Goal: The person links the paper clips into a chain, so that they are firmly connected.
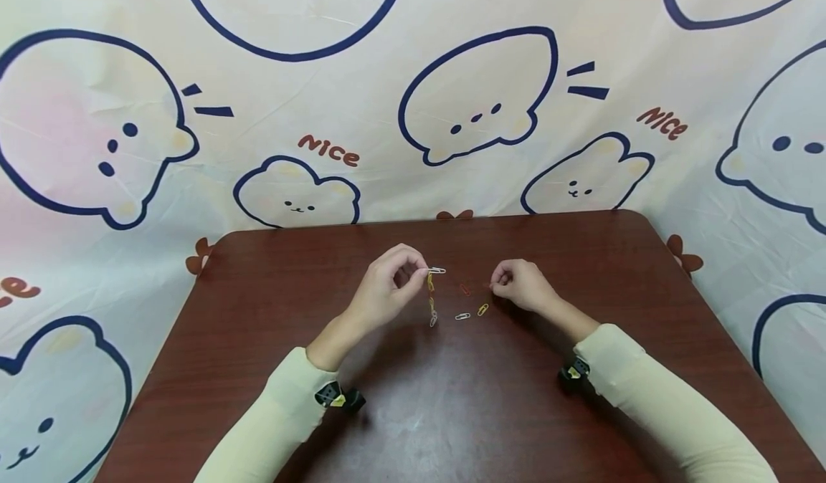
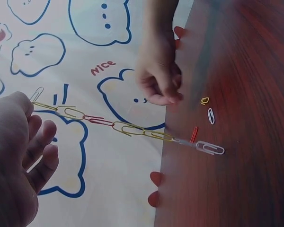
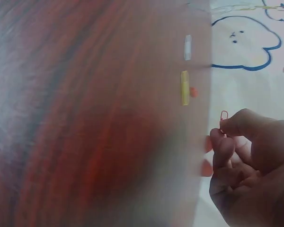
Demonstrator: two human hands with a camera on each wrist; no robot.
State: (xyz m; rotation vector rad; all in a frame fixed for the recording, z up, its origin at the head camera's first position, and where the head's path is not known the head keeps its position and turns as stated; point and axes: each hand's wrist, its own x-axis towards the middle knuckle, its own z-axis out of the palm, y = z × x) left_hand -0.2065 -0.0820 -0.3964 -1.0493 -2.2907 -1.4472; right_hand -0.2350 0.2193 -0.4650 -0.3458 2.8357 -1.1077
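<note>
My left hand [image 1: 386,288] pinches the white paper clip [image 1: 437,270] at the top of a paper clip chain [image 2: 128,128]. The chain hangs down in yellow, red and white links, and a white clip [image 2: 210,148] forms its lower end. Off to the right, my right hand [image 1: 525,287] pinches a red paper clip [image 3: 224,115] between thumb and fingertips, with one rounded end sticking out. The two hands are apart, and the red clip does not touch the chain.
Between the hands, a loose red clip [image 1: 465,290], a yellow clip [image 1: 482,310] and a white clip [image 1: 462,316] lie on the brown table [image 1: 426,426]. A printed cloth [image 1: 381,110] hangs behind and beside the table.
</note>
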